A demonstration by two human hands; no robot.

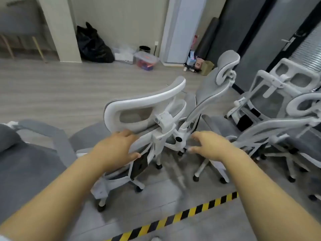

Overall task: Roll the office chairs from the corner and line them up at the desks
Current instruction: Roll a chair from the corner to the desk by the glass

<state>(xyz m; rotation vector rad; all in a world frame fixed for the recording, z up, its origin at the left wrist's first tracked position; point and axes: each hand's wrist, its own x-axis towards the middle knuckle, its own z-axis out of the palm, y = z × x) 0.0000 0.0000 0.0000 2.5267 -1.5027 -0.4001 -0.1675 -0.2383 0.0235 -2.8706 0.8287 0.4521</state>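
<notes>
Several white-framed office chairs with grey mesh stand bunched together. The nearest chair is right in front of me, its back toward me and its headrest tilted. My left hand holds the top of this chair's backrest just under the headrest, fingers over the edge and thumb below. My right hand hovers to the right of the chair's white back bracket with fingers spread, touching nothing that I can make out. A second chair stands just behind the first. Two more chairs crowd the right side.
A grey chair seat and armrest fill the lower left. Yellow-black hazard tape crosses the floor near my feet. By the far wall lie a black rubbish bag, a clear plastic box and small clutter. Open wood-look floor stretches across the left middle.
</notes>
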